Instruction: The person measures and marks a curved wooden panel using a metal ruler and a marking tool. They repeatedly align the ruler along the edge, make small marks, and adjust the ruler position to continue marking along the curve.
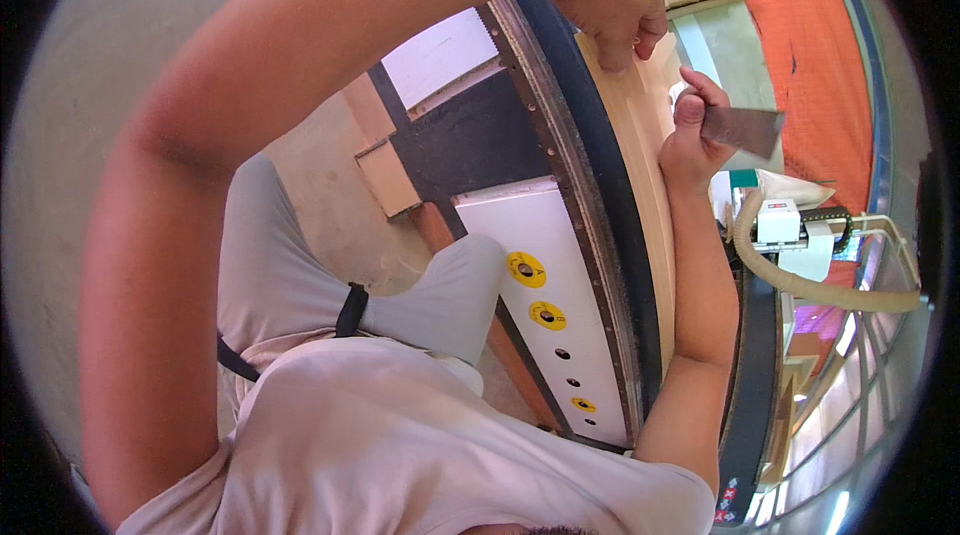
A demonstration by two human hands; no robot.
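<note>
Hands: two, one left hand (625, 15) and one right hand (690, 145). Flat metal blade (748, 131): one, in the right hand. White panels (525, 220): two, along the front side of the workbench (588, 135). Dark round fittings (562, 355): six, in one row running toward the nearer panel's lower end. Yellow rings (516, 262): three, two large, one small, each around a fitting. Ribbed hose (800, 285): one. Orange sheet (825, 95): one. Pale wood strips (632, 125) on the workbench: number unclear.
</note>
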